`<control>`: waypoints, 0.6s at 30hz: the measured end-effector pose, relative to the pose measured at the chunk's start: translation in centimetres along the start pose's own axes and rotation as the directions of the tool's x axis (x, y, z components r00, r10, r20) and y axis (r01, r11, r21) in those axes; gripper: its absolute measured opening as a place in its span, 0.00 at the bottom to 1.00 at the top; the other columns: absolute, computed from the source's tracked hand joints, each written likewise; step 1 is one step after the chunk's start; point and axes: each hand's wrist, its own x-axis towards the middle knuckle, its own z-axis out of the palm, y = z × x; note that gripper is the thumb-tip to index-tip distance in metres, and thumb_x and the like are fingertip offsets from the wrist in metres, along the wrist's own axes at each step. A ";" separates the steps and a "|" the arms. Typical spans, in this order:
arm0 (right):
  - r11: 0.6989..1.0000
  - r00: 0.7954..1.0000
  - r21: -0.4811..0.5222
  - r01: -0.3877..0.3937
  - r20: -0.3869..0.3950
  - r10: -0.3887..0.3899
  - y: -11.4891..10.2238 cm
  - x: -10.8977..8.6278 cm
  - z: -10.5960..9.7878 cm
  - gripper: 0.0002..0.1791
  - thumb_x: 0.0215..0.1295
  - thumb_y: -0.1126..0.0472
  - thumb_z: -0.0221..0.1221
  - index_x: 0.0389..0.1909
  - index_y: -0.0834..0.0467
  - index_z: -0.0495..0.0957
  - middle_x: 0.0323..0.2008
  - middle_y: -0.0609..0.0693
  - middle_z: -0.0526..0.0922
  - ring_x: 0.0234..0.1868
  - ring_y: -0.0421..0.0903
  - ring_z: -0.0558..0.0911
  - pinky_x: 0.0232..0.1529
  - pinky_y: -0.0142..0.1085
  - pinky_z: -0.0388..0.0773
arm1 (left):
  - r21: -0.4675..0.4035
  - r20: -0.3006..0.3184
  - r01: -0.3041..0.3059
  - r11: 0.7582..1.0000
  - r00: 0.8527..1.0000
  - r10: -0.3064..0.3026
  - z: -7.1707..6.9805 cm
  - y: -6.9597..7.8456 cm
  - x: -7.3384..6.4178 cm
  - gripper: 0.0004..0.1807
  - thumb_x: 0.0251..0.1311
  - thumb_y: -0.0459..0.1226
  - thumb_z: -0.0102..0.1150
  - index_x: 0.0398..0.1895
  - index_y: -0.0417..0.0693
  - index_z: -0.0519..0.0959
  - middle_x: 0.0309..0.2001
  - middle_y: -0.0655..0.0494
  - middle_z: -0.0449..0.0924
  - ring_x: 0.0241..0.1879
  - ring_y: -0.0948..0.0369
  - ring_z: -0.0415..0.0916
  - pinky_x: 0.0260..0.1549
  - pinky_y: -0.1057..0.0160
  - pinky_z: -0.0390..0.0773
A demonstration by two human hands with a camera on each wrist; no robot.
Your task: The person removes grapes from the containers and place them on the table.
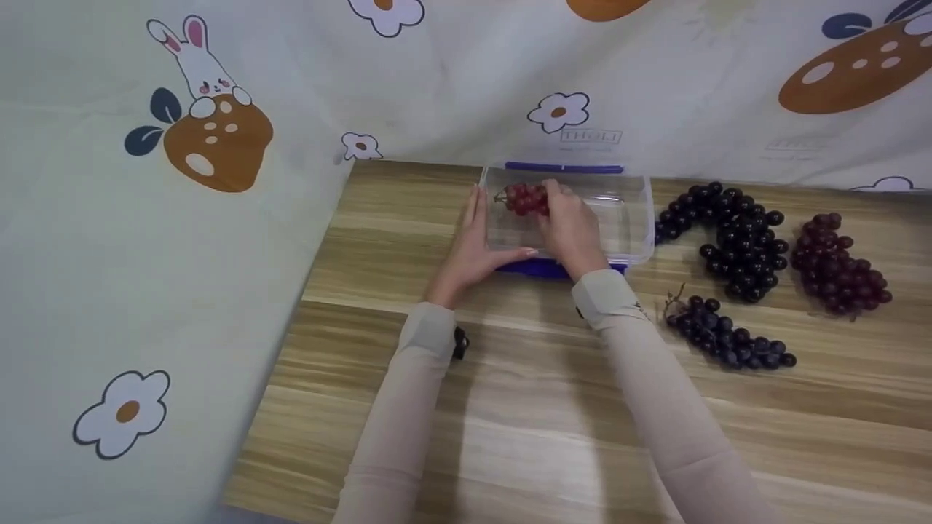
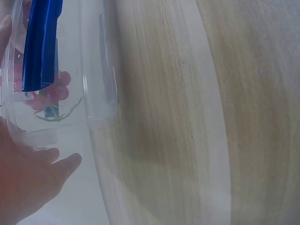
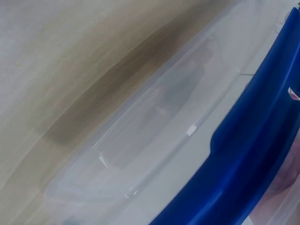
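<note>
In the head view my right hand (image 1: pixel 574 224) reaches into a clear plastic container (image 1: pixel 650 218) with blue locking flaps and holds a small bunch of red grapes (image 1: pixel 523 199). The bunch's green stem points left, and the fingers cover its right end. My left hand (image 1: pixel 470 251) steadies the container's front left corner, fingers straight along the left wall and thumb laid along the front rim. Through the clear wall in the left wrist view, the red grapes (image 2: pixel 58 91) and their stem show behind a blue flap (image 2: pixel 40 47). A blue flap (image 3: pixel 253 122) hides most of the right hand in the right wrist view.
Right of the container lie a large bunch of black grapes (image 1: pixel 750 247), a dark red bunch (image 1: pixel 837 269) and, nearer, a smaller dark bunch (image 1: pixel 728 335). Everything rests on a wood-grain table (image 1: pixel 349 255). A patterned cloth (image 1: pixel 451 80) borders it behind and at left.
</note>
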 end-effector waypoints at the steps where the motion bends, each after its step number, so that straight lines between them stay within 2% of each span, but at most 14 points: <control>1: 1.000 1.000 0.007 -0.002 -0.005 0.002 0.0 0.0 0.0 0.20 0.74 0.67 0.61 0.64 0.67 0.74 0.55 0.69 0.84 0.56 0.67 0.85 0.56 0.59 0.83 | -0.001 0.000 0.002 1.000 1.000 -0.002 0.0 0.0 0.0 0.77 0.51 0.58 0.81 0.87 0.47 0.32 0.87 0.49 0.26 0.86 0.45 0.32 0.84 0.48 0.44; 6: 0.997 0.999 0.069 -0.016 -0.032 0.019 0.2 0.0 -0.3 0.21 0.73 0.68 0.62 0.64 0.66 0.75 0.57 0.68 0.83 0.59 0.65 0.84 0.61 0.57 0.82 | 0.004 0.003 0.005 1.000 1.000 -0.005 0.0 0.0 0.0 0.77 0.50 0.59 0.81 0.87 0.47 0.32 0.87 0.50 0.25 0.86 0.45 0.32 0.83 0.47 0.43; 12: 0.981 0.998 0.188 -0.053 -0.019 0.058 0.6 -0.1 -1.0 0.23 0.72 0.70 0.63 0.66 0.65 0.74 0.61 0.68 0.82 0.63 0.63 0.81 0.67 0.55 0.77 | 0.014 -0.003 -0.009 1.000 1.000 0.009 0.1 -0.1 0.1 0.77 0.50 0.58 0.82 0.87 0.47 0.33 0.87 0.49 0.26 0.86 0.44 0.32 0.83 0.47 0.43; 18: 0.971 0.999 0.235 -0.037 -0.026 0.044 0.6 -0.3 -1.4 0.25 0.72 0.70 0.64 0.67 0.66 0.74 0.61 0.68 0.82 0.63 0.64 0.81 0.67 0.54 0.77 | 0.023 -0.002 -0.004 1.000 1.000 0.004 0.1 -0.1 0.1 0.77 0.50 0.59 0.81 0.87 0.49 0.32 0.87 0.50 0.27 0.86 0.48 0.31 0.83 0.48 0.43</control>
